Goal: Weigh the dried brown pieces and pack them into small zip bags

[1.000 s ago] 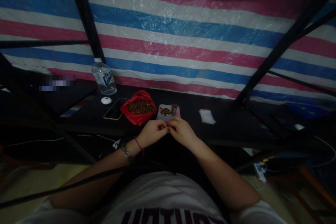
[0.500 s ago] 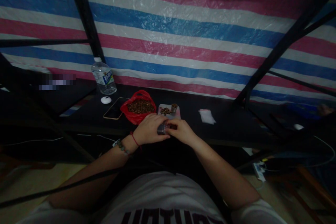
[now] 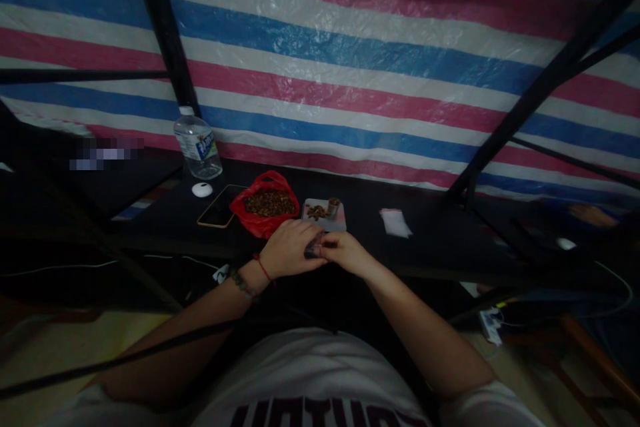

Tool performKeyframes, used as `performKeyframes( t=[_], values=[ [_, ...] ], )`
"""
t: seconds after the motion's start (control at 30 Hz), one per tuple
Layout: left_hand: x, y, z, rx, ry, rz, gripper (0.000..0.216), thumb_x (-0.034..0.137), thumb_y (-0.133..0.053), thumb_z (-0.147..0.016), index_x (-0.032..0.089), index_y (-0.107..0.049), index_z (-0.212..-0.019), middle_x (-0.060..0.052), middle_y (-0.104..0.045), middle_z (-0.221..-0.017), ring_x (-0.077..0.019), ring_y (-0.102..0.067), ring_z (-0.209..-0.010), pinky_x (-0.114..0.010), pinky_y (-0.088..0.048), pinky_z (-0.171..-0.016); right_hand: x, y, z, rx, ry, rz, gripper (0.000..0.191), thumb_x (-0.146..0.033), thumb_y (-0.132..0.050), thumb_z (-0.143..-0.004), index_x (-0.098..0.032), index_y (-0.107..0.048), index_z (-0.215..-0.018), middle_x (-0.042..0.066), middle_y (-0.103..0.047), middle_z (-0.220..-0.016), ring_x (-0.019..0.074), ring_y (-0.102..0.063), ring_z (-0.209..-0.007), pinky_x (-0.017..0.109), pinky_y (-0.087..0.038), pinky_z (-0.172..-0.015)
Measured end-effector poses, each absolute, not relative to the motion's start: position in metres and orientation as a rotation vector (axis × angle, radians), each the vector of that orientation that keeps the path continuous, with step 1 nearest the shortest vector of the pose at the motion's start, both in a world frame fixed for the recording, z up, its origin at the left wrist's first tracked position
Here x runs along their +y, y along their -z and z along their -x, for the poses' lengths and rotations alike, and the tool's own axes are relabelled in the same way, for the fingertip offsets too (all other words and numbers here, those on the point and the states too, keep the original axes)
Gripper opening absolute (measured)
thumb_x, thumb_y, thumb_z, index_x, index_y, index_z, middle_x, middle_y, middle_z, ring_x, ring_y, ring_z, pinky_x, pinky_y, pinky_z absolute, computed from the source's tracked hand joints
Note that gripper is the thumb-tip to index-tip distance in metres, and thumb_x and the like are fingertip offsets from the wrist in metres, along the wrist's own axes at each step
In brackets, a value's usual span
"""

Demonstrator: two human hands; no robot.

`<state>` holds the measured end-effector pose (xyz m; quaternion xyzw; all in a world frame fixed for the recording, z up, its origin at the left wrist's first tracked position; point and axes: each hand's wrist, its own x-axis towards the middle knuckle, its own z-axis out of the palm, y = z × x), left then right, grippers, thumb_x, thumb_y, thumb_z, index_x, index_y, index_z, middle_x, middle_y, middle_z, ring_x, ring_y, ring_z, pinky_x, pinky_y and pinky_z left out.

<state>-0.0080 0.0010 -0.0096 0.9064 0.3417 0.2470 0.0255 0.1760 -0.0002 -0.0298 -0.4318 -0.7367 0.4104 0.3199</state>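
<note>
My left hand [image 3: 290,248] and my right hand [image 3: 346,252] meet at the front edge of the table, both closed on a small clear plastic bag [image 3: 314,248]. Fingers cover much of the bag, and I cannot make out what is in it. Just beyond them lies a small white scale-like tray [image 3: 340,221] bearing a heap of brown dried pieces [image 3: 317,212] and a small metal cup [image 3: 333,207] filled with more of them. A red plastic bag [image 3: 240,219], open at the top and full of the same brown pieces, stands beside my left hand.
Small clear bags [image 3: 395,222] lie in a stack at right. On the left are a phone [image 3: 218,207], a white rounded case [image 3: 202,190] and a large plastic bottle [image 3: 199,147]. Dark metal bars [image 3: 520,110] frame the table [image 3: 450,240]. Another person's hand [image 3: 594,215] shows at far right.
Both hands have shifted slightly to the right with the small bag, which is now more covered by the fingers. The other person's hand at far right has moved left into fuller view.
</note>
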Motion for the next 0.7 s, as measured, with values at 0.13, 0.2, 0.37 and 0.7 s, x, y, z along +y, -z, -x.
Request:
performKeyframes(
  t=[0.13, 0.2, 0.37, 0.7],
  values=[
    [0.001, 0.01, 0.008, 1.034, -0.723, -2.808, 0.058, 0.056, -0.065, -0.069, 0.02, -0.056, -0.113, -0.009, -0.063, -0.105, -0.0275, -0.057, -0.098, -0.04, -0.041, -0.086, 0.0, 0.027, -0.18, -1.964, -1.119, 1.098, 0.024, -0.029, -0.07, -0.07, -0.016, -0.071, -0.09, 0.003, -0.07, -0.085, 0.0169, -0.062, -0.079, 0.028, -0.048, -0.073],
    [0.004, 0.01, 0.009, 1.026, -0.726, -2.804, 0.063, 0.058, -0.067, -0.066, 0.02, -0.055, -0.115, -0.01, -0.063, -0.107, -0.028, -0.057, -0.1, -0.04, -0.041, -0.087, 0.0, 0.027, -0.18, -1.952, -1.133, 1.092, 0.026, -0.031, -0.07, -0.07, -0.016, -0.071, -0.091, 0.004, -0.07, -0.088, 0.0173, -0.063, -0.081, 0.029, -0.048, -0.075],
    [0.012, 0.013, 0.016, 1.025, -0.773, -2.753, 0.061, 0.058, -0.063, -0.071, 0.019, -0.056, -0.116, -0.011, -0.063, -0.109, -0.0275, -0.057, -0.102, -0.04, -0.042, -0.089, 0.008, 0.032, -0.178, -1.821, -1.083, 1.097, 0.02, -0.033, -0.064, -0.074, -0.017, -0.069, -0.085, 0.002, -0.068, -0.082, 0.0157, -0.061, -0.076, 0.029, -0.048, -0.074],
    [0.029, 0.035, 0.017, 1.228, -0.934, -2.535, 0.066, 0.057, -0.064, -0.069, 0.016, -0.054, -0.12, -0.013, -0.061, -0.116, -0.0281, -0.058, -0.105, -0.04, -0.044, -0.092, 0.092, 0.052, -0.205, -1.609, -0.266, 1.476, 0.061, -0.035, -0.071, -0.062, -0.014, -0.055, -0.117, 0.015, -0.057, -0.121, 0.0245, -0.052, -0.112, 0.042, -0.037, -0.099]
  ],
)
